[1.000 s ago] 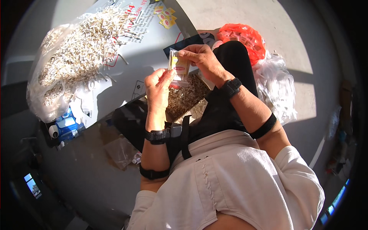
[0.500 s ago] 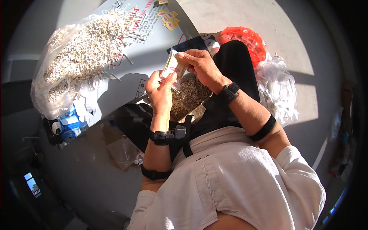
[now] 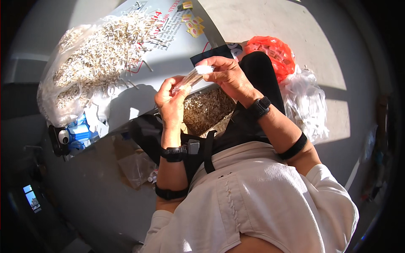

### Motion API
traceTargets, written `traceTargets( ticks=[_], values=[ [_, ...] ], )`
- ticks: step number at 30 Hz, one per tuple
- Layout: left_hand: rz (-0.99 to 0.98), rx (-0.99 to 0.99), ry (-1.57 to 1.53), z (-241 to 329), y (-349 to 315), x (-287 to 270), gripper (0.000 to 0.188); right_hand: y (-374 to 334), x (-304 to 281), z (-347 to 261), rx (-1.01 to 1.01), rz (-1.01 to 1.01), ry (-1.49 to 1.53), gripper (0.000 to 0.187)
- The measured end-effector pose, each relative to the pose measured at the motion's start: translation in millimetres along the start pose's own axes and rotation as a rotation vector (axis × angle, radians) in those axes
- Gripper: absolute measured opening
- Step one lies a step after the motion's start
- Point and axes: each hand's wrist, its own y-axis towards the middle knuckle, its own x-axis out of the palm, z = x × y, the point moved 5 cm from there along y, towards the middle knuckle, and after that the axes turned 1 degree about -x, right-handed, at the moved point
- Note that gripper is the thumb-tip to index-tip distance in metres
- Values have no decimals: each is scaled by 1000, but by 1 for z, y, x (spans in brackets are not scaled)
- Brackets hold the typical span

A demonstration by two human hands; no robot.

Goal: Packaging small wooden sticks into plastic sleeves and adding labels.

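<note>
A small clear plastic packet of cotton swabs [image 3: 195, 77] is held at a slant between my two hands, over the table's near edge. My left hand [image 3: 171, 95] pinches its lower end between thumb and fingers. At the upper end, my right hand [image 3: 230, 79] grips the packet beside the bunched white swab tips. Below the hands, an open box of cotton swabs [image 3: 206, 110] rests between my legs. A large heap of cotton swabs [image 3: 99, 52] spills from a clear bag [image 3: 46, 99] on the table to the left.
Small yellow cards [image 3: 195, 28] lie on the table's far side, near a flat dark piece [image 3: 211, 55]. To the right sit a red plastic bag [image 3: 274, 52] and a whitish plastic bag [image 3: 306, 103]. Blue-and-white packs [image 3: 80, 133] are at the table's left corner.
The packet has been turned: its yellow card face showed before, and now white swab tips show at its upper end. My left hand has shifted slightly left and my right hand slightly right.
</note>
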Motion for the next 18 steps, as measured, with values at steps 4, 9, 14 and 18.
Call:
traceTargets(
  ticks=[4, 9, 14, 18],
  values=[
    [56, 221, 68, 13, -1, -2, 27, -8, 22, -12, -79, -77, 35, 32],
    [119, 381, 163, 24, -6, 1, 28, -19, 51, -31, -217, -175, -109, 33],
    [122, 558, 376, 41, -11, 11, 27, -23, 60, -35, -344, -173, -331, 35],
    [95, 575, 398, 40, -13, 2, 31, -34, 74, -53, -629, -126, -949, 36]
  ],
)
